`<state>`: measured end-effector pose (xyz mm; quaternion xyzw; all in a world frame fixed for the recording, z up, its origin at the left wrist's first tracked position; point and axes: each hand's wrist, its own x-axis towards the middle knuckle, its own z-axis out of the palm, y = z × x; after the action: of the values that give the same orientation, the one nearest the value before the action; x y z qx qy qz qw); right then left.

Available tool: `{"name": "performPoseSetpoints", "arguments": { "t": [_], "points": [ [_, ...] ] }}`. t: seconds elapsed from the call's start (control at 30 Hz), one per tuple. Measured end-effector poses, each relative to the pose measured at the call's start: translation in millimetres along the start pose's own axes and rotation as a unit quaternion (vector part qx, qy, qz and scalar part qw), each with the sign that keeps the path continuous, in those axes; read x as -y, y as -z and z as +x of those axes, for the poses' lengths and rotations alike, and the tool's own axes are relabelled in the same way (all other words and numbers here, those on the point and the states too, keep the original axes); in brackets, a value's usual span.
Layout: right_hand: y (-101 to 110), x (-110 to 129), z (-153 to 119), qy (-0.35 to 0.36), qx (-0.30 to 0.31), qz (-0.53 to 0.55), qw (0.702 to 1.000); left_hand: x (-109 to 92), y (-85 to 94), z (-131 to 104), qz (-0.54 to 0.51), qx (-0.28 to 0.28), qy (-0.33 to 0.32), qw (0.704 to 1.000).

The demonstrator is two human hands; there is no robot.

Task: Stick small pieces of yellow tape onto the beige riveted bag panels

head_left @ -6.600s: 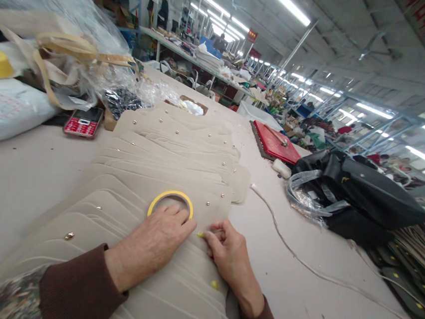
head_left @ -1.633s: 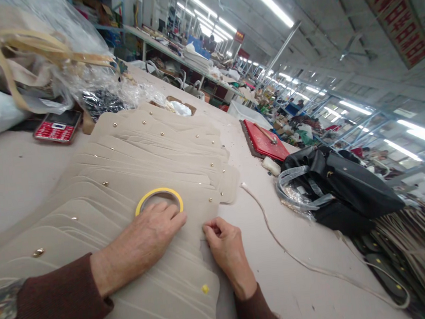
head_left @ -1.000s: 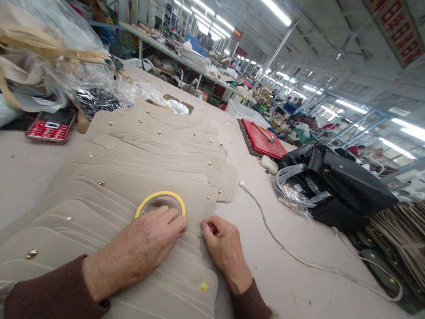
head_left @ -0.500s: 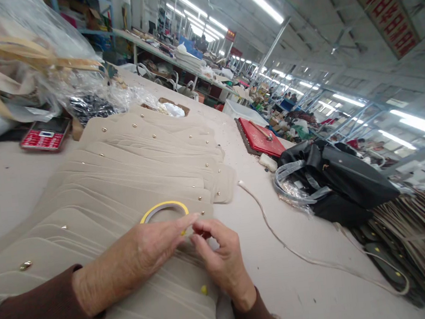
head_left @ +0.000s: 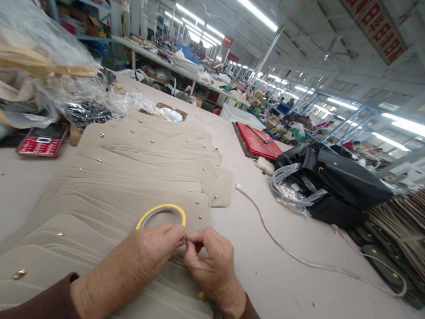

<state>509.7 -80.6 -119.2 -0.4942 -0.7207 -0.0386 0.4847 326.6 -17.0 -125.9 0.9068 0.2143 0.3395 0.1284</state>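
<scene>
A thin roll of yellow tape (head_left: 183, 215) is held in my left hand (head_left: 143, 259), its ring standing up past the fingers. My right hand (head_left: 213, 267) is pinched, its fingertips meeting those of the left at a small bit of yellow tape (head_left: 184, 240). Both hands are over a fanned-out layer of overlapping beige panels (head_left: 125, 188) with rounded ends and small gold-coloured metal fittings. Another yellow piece (head_left: 201, 296) is on a panel just below my right wrist, partly hidden by it.
A red slab (head_left: 258, 142) carries a hammer (head_left: 265, 138). Right of it lie black bags (head_left: 342, 182) and stacked dark strips (head_left: 415, 240). A pale cord (head_left: 281, 245) crosses the table. At left are a red phone (head_left: 43, 140) and plastic wrapping (head_left: 90, 98).
My right fingertips have closed into a pinch against the left ones, where a gap showed between the hands before. The view has shifted slightly.
</scene>
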Motion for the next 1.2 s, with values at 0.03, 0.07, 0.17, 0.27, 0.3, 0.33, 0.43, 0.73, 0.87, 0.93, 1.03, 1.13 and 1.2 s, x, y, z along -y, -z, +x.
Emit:
{"name": "performPoseSetpoints", "arguments": {
  "t": [0.03, 0.07, 0.17, 0.27, 0.3, 0.33, 0.43, 0.73, 0.87, 0.93, 1.03, 1.13, 1.2],
  "points": [
    [0.3, 1.1, 0.3, -0.021, 0.001, 0.007, 1.0, -0.1, -0.9, -0.1, 0.012, -0.002, 0.002, 1.0],
    [0.4, 2.7, 0.9, -0.055, 0.006, 0.022, 0.998, -0.3, -1.6, 0.1, 0.023, -0.007, 0.003, 1.0],
    [-1.2, 10.0, 4.9, -0.248, 0.033, 0.132, 0.959, -1.8, -0.8, 2.4, 0.045, -0.028, -0.007, 0.999],
    [-4.8, 13.4, 11.4, -0.422, 0.052, 0.251, 0.87, -5.7, 3.1, 5.6, 0.055, -0.046, -0.023, 0.997],
    [-5.4, 11.6, 13.6, -0.453, 0.05, 0.27, 0.848, -7.6, 4.1, 6.0, 0.055, -0.053, -0.029, 0.997],
    [-5.5, 7.7, 15.6, -0.477, 0.039, 0.278, 0.833, -9.8, 4.6, 5.8, 0.054, -0.063, -0.036, 0.996],
    [-0.8, -12.9, 19.0, -0.532, -0.015, 0.27, 0.802, -15.1, 3.0, 2.8, 0.064, -0.073, -0.042, 0.994],
    [1.3, -45.4, 13.3, -0.514, 0.022, 0.256, 0.818, -3.1, -2.7, 3.2, 0.194, 0.113, 0.045, 0.973],
    [-8.6, -45.2, 10.9, -0.497, 0.036, 0.207, 0.842, -6.1, -1.0, 8.7, 0.182, 0.2, 0.091, 0.958],
    [-11.8, -46.5, 10.5, -0.472, 0.045, 0.179, 0.862, -7.9, -0.1, 10.0, 0.179, 0.218, 0.109, 0.953],
    [-12.6, -49.1, 9.7, -0.422, 0.059, 0.133, 0.895, -9.3, 2.0, 11.2, 0.167, 0.238, 0.126, 0.948],
    [-9.1, -50.1, 5.7, -0.415, 0.042, 0.093, 0.904, -10.0, 4.6, 13.3, 0.161, 0.255, 0.133, 0.944],
    [-5.7, -49.3, 0.9, -0.441, 0.035, 0.107, 0.891, -10.3, 5.6, 14.9, 0.165, 0.256, 0.138, 0.942]
  ]
}}
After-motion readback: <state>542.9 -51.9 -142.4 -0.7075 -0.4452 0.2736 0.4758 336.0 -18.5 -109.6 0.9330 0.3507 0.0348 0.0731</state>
